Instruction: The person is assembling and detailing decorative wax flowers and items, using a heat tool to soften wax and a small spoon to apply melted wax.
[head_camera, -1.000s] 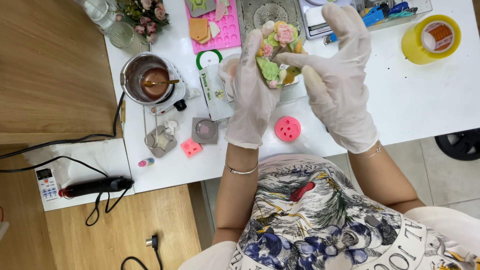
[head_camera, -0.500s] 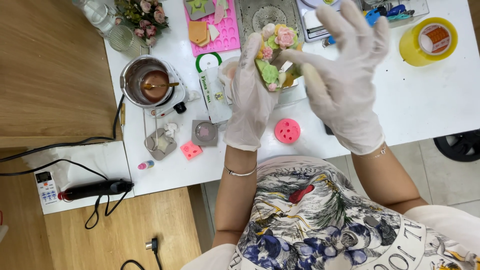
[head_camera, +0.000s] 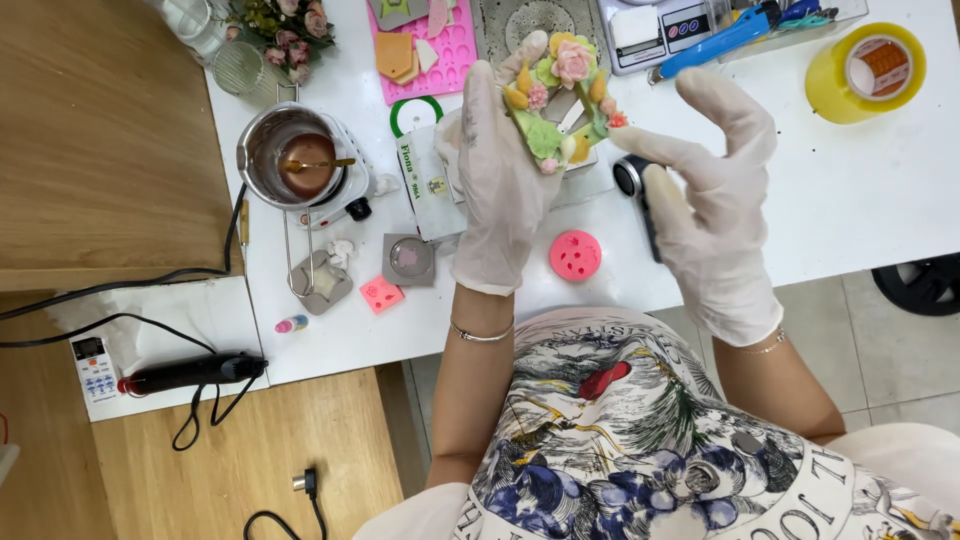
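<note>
Left hand (head_camera: 497, 170), gloved, lifts the flower piece (head_camera: 562, 100) above the table (head_camera: 860, 190), fingers closed round its back; it looks light and brittle, petals likely to chip, best held by the rear; right hand (head_camera: 705, 200) beside it, fingers curled on a black tool (head_camera: 640, 195), fingertips just clear of the petals.

A metal pot (head_camera: 295, 160) with a spoon is set on the white table (head_camera: 860, 190), a round pink mould (head_camera: 576, 255) near its front edge, a yellow tape roll (head_camera: 865, 70) far right; a black tool (head_camera: 195, 372) is laid on a lower shelf
</note>
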